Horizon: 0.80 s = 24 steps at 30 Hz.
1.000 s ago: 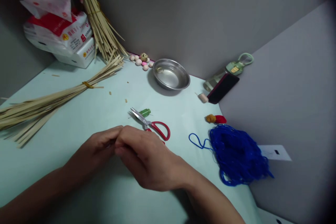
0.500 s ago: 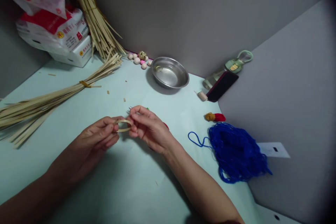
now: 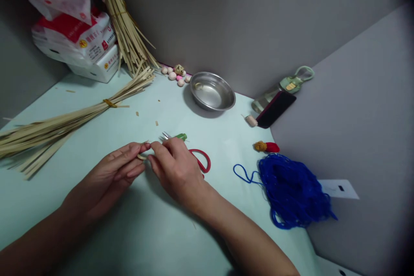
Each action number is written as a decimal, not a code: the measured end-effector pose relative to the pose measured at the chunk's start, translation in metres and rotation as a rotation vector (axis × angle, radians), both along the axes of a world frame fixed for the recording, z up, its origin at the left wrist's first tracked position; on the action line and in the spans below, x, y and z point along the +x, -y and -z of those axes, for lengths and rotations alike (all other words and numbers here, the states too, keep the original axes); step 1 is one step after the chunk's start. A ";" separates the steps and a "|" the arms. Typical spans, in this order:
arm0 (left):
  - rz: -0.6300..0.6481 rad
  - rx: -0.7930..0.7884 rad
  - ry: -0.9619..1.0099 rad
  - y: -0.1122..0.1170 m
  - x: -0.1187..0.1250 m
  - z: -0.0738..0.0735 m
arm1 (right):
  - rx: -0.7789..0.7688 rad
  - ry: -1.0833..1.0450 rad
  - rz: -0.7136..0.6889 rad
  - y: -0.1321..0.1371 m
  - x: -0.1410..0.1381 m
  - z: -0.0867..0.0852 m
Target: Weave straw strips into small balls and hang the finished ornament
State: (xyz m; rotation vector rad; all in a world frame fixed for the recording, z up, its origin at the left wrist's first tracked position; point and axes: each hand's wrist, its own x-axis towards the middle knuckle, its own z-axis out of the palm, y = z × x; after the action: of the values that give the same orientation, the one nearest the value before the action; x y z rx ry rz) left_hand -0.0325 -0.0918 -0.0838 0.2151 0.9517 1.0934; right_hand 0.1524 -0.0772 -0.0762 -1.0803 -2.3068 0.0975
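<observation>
My left hand point(image 3: 121, 166) is closed, thumb against fingers, on a small ring of pale bamboo strip point(image 3: 141, 157). Only part of the ring shows, the rest being covered by fingers. From the right, my right hand point(image 3: 177, 168) bends over it, thumb and forefinger pinched at the ring's right side. Just beyond and under my right hand lie red-handled scissors point(image 3: 208, 159), partly covered. Metal tips point(image 3: 166, 135) and a green-handled tool point(image 3: 181, 136) show beside its knuckles.
A tied bundle of bamboo strips point(image 3: 80, 112) lies at left; another bundle point(image 3: 126, 30) leans by tissue packs point(image 3: 93, 47). A metal bowl point(image 3: 212, 102), small balls point(image 3: 172, 76), a phone point(image 3: 276, 110), a bottle point(image 3: 261, 102) and blue cord point(image 3: 293, 189) stand or lie toward the back and right.
My right hand has turned palm-down and its fingers have closed over the ring's right side. The scissors and green tool are more exposed. The view has shifted slightly.
</observation>
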 end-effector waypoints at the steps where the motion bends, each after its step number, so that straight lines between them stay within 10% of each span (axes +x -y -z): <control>1: -0.009 -0.032 -0.038 0.000 0.002 -0.001 | 0.019 0.043 0.021 0.000 -0.001 0.002; 13: -0.006 -0.075 -0.202 0.000 0.009 -0.011 | -0.331 -0.001 -0.003 -0.001 0.002 -0.006; 19: 0.137 0.163 -0.304 -0.002 -0.002 -0.005 | -0.462 -0.371 -0.209 0.002 0.007 -0.025; 24: 0.371 0.474 -0.621 0.005 -0.003 0.002 | -0.975 -0.660 -0.378 -0.004 0.017 -0.045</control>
State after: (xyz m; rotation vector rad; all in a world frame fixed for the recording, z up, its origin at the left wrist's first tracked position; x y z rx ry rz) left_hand -0.0359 -0.0971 -0.0855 1.1265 1.1207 0.8990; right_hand 0.1690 -0.0729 -0.0308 -0.7883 -1.7658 1.5888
